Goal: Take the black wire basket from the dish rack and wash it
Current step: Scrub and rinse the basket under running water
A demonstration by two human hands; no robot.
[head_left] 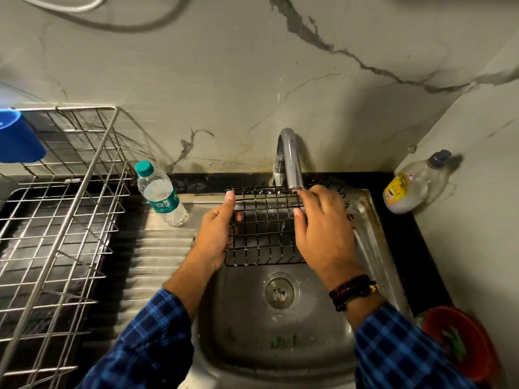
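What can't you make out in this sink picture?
All in the head view.
black wire basket: its right side is hidden under the right hand.
tap: whether water runs is too faint to tell.
blue cup: cut off by the left edge.
red bowl: contents dark and blurred.
corner bottle: label too small to read.

One black wire basket [264, 228] is counted. Two hands are seen: one left hand [216, 234] and one right hand [323, 228]. Two blue checked sleeves are counted, one left sleeve [146, 346] and one right sleeve [401, 352]. One steel dish rack [64, 209] is seen. Two bottles are counted: one green-capped water bottle [160, 195] and one yellow-labelled bottle [412, 186]. One tap [290, 158], one sink [252, 332] and one drain [280, 293] are found. One blue cup [16, 138] and one red bowl [474, 343] are counted.
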